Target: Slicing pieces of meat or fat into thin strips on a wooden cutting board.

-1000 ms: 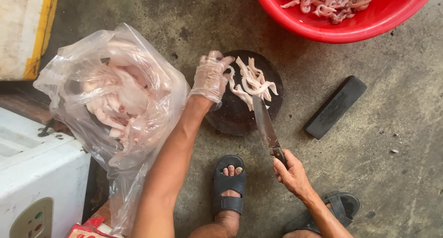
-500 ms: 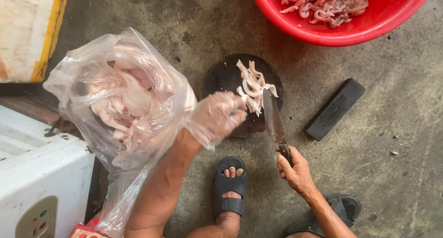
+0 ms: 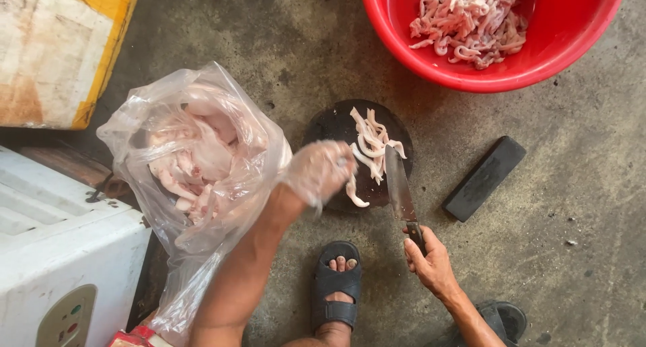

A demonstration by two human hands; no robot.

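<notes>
Left hand (image 3: 321,170): gloved in thin clear plastic, blurred; fingers curled loosely, a pale strip (image 3: 354,191) seen at the fingertips, though whether it is pinched cannot be told. A second ago it lay flat on the strips on the board; it has since been drawn back left toward the bag.
Right hand (image 3: 431,261): bare, closed round the handle of the knife (image 3: 400,185); wrist low, forearm running off the near right edge.
Knife: blade laid flat, tip pointing far, along the right side of the strips; shifted a little left since a second ago.
Meaning of change: holding of the meat appears ended for this cut; a fresh piece from the bag is judged likely to be sought.
Strips (image 3: 371,143): small pale heap on the round dark board (image 3: 336,125), on the floor, centre.
Left arm: bent across the near edge of the bag, elbow near.
Bag (image 3: 195,152): clear plastic, open, filled with pale raw meat, left of the board.
Basin (image 3: 579,44): red, far right, holding cut pieces.
Whetstone (image 3: 484,177): dark block, right of the board.
Sandalled foot (image 3: 336,286): near the board.
</notes>
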